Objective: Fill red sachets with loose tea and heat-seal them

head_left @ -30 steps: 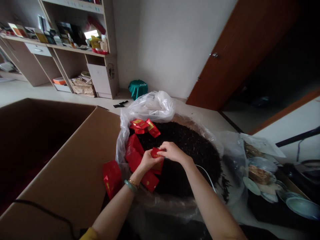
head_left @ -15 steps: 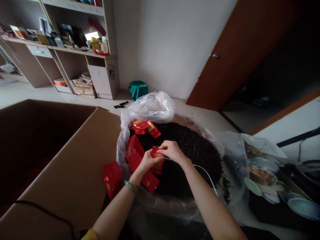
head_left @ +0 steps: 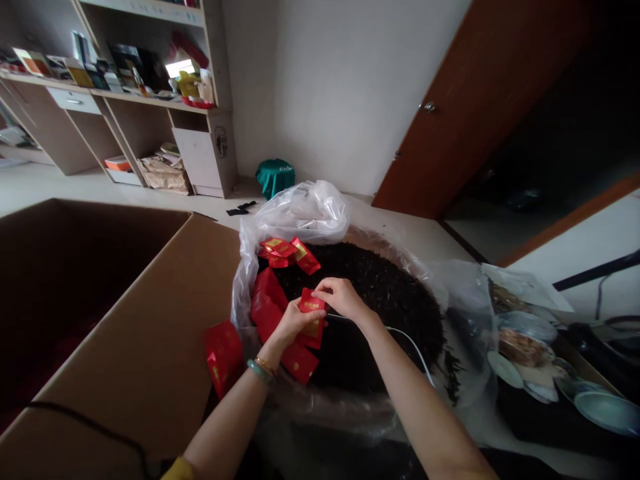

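Observation:
My left hand (head_left: 291, 323) is closed around a small red packet (head_left: 312, 301) with gold print, held upright over dark dried leaves (head_left: 385, 283). The fingers of my right hand (head_left: 344, 299) are pinched together at the packet's top right corner. Beneath my left hand lie flat red packets (head_left: 266, 300), partly hidden by it. A few plump red packets (head_left: 278, 249) rest on the leaves at the far left. The leaves fill a large clear plastic bag (head_left: 320, 208) with its mouth folded open.
On the left stands a big open cardboard box (head_left: 200, 287), with a red packet bundle (head_left: 224, 357) beside it. A white cord (head_left: 413, 347) crosses the leaves. Plates and a tub (head_left: 523, 343) lie to the right. A teal-covered bin (head_left: 275, 178) stands by the wall.
Both hands and the packet have shifted very slightly left and up in view. More of the packet's printed front shows, as the right fingers have moved up along its top edge.

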Demonstrator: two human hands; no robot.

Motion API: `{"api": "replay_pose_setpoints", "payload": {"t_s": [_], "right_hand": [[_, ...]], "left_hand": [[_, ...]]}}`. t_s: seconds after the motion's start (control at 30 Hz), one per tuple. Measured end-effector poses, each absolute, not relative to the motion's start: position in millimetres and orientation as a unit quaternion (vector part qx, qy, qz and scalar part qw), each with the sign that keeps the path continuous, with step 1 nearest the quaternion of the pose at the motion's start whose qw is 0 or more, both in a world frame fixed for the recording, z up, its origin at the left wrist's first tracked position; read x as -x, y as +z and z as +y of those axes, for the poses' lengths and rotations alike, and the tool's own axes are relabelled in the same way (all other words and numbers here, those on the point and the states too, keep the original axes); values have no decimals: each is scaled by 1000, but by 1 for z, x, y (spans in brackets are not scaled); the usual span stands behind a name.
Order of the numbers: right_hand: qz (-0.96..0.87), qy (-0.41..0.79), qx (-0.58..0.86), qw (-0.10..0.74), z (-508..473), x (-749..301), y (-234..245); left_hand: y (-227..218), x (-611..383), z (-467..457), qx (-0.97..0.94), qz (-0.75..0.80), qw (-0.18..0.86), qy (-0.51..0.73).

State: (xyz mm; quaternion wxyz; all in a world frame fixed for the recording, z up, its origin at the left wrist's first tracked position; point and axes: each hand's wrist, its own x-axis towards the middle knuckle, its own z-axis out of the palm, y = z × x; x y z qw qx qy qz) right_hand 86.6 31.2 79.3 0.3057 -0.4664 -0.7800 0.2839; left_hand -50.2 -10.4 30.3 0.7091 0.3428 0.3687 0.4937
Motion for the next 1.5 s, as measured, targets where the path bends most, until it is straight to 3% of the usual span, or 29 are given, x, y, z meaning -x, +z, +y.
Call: {"api": "replay_pose_setpoints", "payload": {"t_s": [0.27,0.47,0.57,0.7,0.83,0.9,1.07,1.5], "right_hand": [[-723,326,509,334,32,-117,55],[-791,110,600,39,15,-150,17],[-785,52,617,-16,10,-146,4],[-777,75,623,48,16,-150,2],[-740,166,607,239,28,-168,22],[-733,243,562,296,33,-168,41],[-761,353,493,231,34,-128,86],[-786,284,502,222,31,-90,95]], "left_hand": [[30,49,-9,-324,392,705,494],[26,46,-6,-313,398,691,515],[26,47,-7,-322,400,685,516],[26,47,-8,-329,402,678,520],[24,46,-7,-335,415,673,513],[23,45,-6,-342,417,669,512],[20,45,-6,-371,406,659,514],[21,44,-6,-382,404,649,520]]}}
